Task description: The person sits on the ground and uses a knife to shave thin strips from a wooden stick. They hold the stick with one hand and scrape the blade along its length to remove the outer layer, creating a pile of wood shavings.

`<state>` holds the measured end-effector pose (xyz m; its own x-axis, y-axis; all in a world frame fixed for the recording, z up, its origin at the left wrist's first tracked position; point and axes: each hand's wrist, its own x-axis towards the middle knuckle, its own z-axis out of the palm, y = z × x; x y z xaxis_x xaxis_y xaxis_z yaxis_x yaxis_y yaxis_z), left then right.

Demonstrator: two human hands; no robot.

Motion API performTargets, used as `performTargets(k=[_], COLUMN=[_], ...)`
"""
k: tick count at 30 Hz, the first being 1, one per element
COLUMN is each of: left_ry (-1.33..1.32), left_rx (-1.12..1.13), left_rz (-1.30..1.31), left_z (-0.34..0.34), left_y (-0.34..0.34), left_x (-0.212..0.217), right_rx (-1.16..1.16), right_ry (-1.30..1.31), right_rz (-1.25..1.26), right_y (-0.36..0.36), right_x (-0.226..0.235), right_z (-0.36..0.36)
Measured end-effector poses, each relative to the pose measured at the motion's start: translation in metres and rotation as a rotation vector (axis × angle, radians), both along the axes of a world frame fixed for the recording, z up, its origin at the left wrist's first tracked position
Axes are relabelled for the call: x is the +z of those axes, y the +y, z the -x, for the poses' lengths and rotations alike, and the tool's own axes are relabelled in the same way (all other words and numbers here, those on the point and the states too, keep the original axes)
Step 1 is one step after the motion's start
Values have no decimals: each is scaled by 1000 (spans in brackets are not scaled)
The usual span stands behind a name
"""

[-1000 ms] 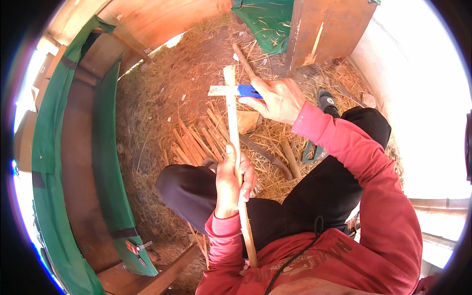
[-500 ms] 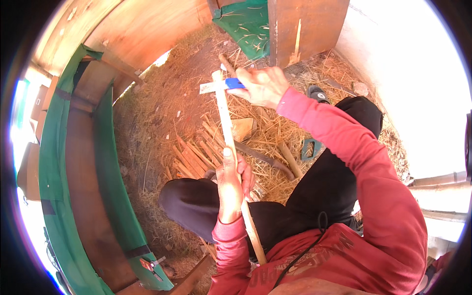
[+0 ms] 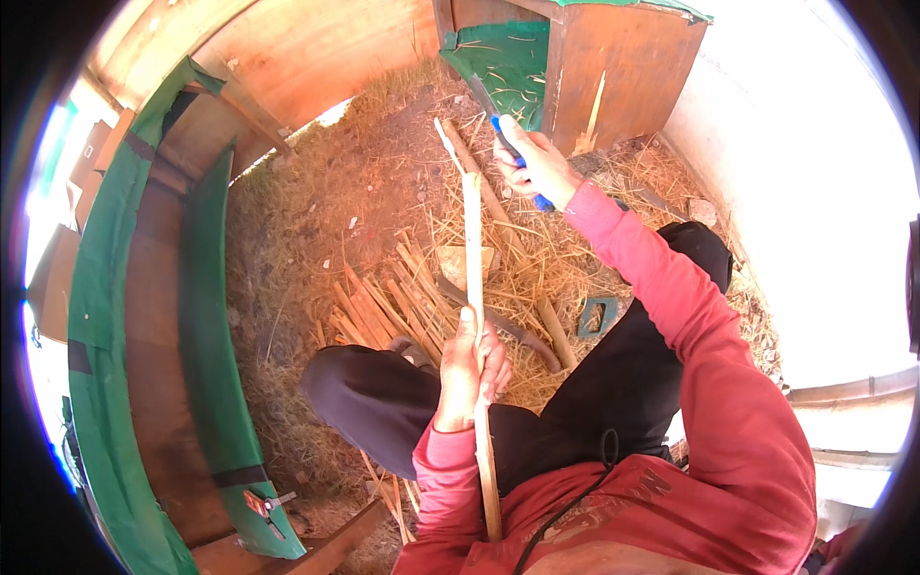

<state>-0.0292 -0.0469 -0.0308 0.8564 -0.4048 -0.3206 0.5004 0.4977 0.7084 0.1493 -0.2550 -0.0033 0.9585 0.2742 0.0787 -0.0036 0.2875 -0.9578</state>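
Between the person's knees, a long pale wooden stick [image 3: 475, 287] ran up from the chest toward twelve o'clock, its lower end braced against the red top, probably so the stick stayed steady for cutting. The left hand [image 3: 471, 369] was wrapped tight around its middle, fingers closed. At about one o'clock from that grip, the right hand [image 3: 535, 165] was fisted on a blue-handled knife [image 3: 513, 149], just past the stick's tip; the blade looked dark and pointed away from the body, though its edge was hard to make out. On the straw-covered ground [image 3: 383, 192], at ten o'clock from the left hand, lay a pile of split sticks [image 3: 388, 302], within easy reach.
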Motion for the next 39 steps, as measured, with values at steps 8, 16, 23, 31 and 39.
performTargets(k=[8,16,23,31,39], left_ry=[-26,-137,-91,-23,30], left_rx=[88,30,-42,124,24], left_rz=[-90,-336,-361,-13,518], left_z=[-6,-4,5,0,2], left_y=[6,2,-8,10,33], left_x=[-3,-5,-9,-3,-7], right_rx=[-221,-310,-935,-577,15], right_ry=[-930,-429,-551,-466,-905], right_rz=[1051,539,540,1271,921], right_y=[12,21,8,-39,53], right_x=[8,1,-11,-9,-7], right_z=[55,38,-5,-9,85])
